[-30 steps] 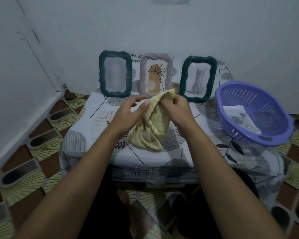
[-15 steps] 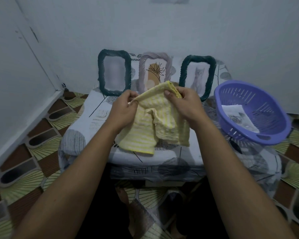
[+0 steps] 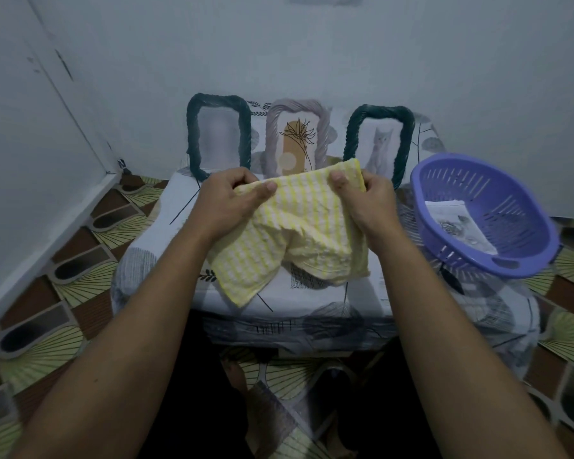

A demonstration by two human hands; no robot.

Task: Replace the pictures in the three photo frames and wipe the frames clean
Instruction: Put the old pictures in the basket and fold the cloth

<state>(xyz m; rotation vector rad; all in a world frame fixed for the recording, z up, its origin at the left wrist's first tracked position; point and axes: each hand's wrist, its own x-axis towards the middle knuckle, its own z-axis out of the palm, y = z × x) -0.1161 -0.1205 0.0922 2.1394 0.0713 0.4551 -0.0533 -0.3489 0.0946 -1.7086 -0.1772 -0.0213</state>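
Two hands hold a yellow checked cloth [image 3: 299, 233] before the lilac frame [image 3: 295, 103].
The left hand [image 3: 227, 202] and right hand [image 3: 367, 200] each pinch its top edge, thumb against curled fingers; the left green frame [image 3: 217, 98] and right green frame [image 3: 381, 111] flank the lilac frame, with the purple basket [image 3: 421, 200] further right.

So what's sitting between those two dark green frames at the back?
A pale grey frame with a plant drawing stands between them, in the head view; the yellow cloth hides its bottom edge.
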